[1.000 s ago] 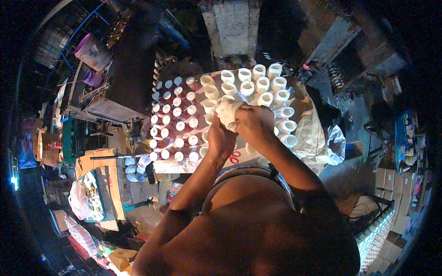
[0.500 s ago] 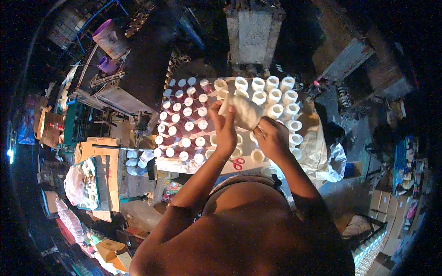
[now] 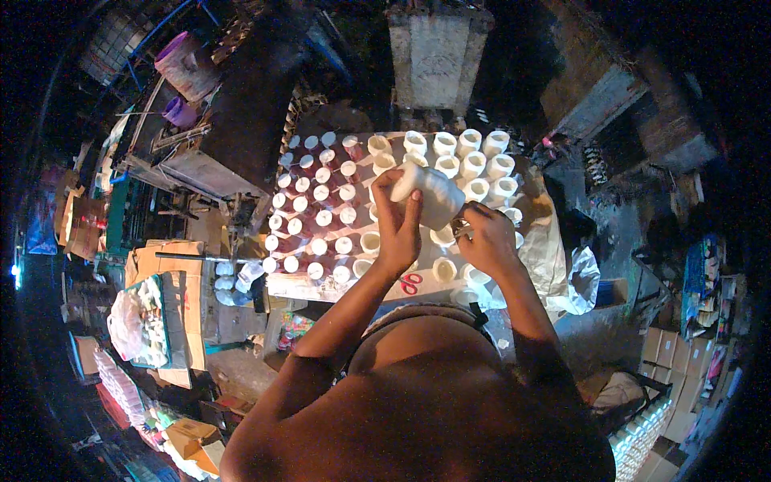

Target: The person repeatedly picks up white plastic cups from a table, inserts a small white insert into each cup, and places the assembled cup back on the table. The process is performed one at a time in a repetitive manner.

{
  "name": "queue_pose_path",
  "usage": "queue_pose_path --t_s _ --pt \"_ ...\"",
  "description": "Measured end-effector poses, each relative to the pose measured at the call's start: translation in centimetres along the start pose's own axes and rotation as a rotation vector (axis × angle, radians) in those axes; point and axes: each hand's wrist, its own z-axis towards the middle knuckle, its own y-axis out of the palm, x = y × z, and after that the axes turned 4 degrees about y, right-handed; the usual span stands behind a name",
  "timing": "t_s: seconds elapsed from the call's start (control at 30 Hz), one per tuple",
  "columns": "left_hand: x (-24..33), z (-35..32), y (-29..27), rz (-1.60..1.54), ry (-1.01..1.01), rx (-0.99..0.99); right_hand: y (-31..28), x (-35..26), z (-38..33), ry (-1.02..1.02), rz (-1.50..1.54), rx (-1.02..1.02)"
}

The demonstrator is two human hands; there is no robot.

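My left hand grips a white jar, tilted on its side above the table. My right hand is at the jar's open mouth on its right, fingers closed on something small there that I cannot make out. Under both hands lies the white table with rows of small capped bottles on its left half and several larger white open jars on the right half. Red-handled scissors lie near the table's front edge, just below my left wrist.
A grey boxy machine stands left of the table. Cardboard boxes and a bag of white items sit at the lower left. A white plastic sheet hangs off the table's right side. Stacked cartons fill the right.
The jar has turned from in front of both hands to lie tilted in my left hand. My right hand came off it, dropped to the right, then moved to its mouth.
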Motion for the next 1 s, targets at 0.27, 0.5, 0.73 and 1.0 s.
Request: queue_pose_path --t_s 0.27,0.5,0.73,1.0 --pt "-2.9 0.3 -0.9 -0.456 -0.528 0.366 0.3 0.6 -1.0 0.036 0.207 -0.017" --pt "-12.1 -4.4 -1.4 -0.492 -0.781 0.16 3.2 0.3 -2.7 0.517 0.399 -0.146" --pt "-11.0 -2.5 -1.4 -0.202 -0.829 -0.137 8.1 9.0 0.2 0.366 0.183 0.141" --pt "-9.0 -1.0 -6.4 -0.096 -0.592 0.005 14.3 16.4 12.4 -0.022 -0.231 -0.28"
